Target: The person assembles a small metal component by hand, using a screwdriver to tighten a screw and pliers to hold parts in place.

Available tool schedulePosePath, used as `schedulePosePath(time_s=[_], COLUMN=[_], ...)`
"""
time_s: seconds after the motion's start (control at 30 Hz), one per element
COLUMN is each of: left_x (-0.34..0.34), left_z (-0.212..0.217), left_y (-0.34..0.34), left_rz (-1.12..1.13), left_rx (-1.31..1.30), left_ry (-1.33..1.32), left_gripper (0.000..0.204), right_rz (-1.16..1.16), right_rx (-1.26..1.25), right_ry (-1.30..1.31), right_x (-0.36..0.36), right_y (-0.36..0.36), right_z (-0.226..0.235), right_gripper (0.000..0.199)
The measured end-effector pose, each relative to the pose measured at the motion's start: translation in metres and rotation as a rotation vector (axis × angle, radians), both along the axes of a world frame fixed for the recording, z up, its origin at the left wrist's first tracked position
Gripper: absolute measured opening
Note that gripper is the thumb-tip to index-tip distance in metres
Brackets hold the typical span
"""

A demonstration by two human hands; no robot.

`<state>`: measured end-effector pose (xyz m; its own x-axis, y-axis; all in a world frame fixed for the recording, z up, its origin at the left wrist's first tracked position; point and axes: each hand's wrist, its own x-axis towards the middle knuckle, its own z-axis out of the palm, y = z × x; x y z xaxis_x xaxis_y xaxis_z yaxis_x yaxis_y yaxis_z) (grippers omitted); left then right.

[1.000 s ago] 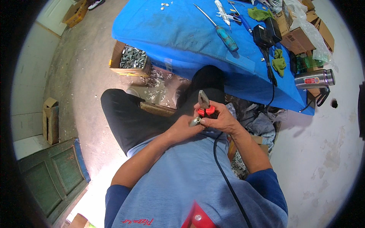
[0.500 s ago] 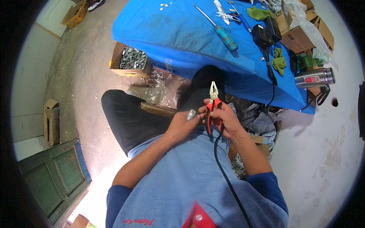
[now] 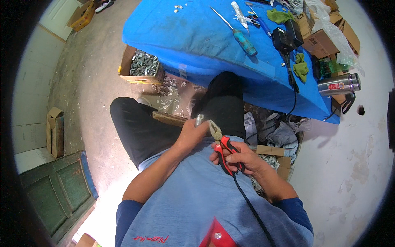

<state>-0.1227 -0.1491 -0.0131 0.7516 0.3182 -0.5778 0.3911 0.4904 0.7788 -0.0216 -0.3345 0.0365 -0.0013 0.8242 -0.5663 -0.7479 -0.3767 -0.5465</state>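
My left hand is closed round a small silvery metal cylinder, whose upper end stands out above the fingers. My right hand grips a pair of pliers by their red and black handles. The pliers' pale jaws point up and left, right beside my left fingers and close to the cylinder; whether they touch it I cannot tell. A black cable runs from the handle end of the pliers down over my blue shirt.
A table with a blue cloth stands ahead, bearing a teal-handled screwdriver, black power adapters, green gloves or rags and a steel flask. Beneath its left edge, a cardboard box holds many metal cylinders. White scraps litter the floor.
The pliers have tilted left and come down, so their jaws now lie beside my left hand. My left hand has shifted slightly left, with the metal cylinder turned more upright.
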Motion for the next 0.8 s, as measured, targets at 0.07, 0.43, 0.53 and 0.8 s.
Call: schedulePosePath(time_s=[0.07, 0.43, 0.53, 0.8], left_x=[0.0, -0.001, 0.0, -0.003], left_z=[0.008, 0.004, 0.007, -0.002], left_y=[0.001, 0.001, -0.001, 0.001], left_rz=[-0.017, -0.054, -0.054, -0.077], left_rx=[-0.026, 0.001, 0.045, 0.094], left_ry=[-0.015, -0.046, -0.097, -0.151], left_gripper=[0.031, 0.027, 0.026, 0.022], right_rz=[0.007, 0.394, 0.476, 0.516], right_rx=[-0.019, -0.18, -0.209, -0.239], right_ry=[0.022, -0.167, -0.213, -0.216], right_x=[0.005, 0.054, 0.059, 0.067], right_y=[0.002, 0.019, 0.028, 0.034], right_z=[0.003, 0.033, 0.036, 0.033], right_gripper=[0.06, 0.051, 0.051, 0.049])
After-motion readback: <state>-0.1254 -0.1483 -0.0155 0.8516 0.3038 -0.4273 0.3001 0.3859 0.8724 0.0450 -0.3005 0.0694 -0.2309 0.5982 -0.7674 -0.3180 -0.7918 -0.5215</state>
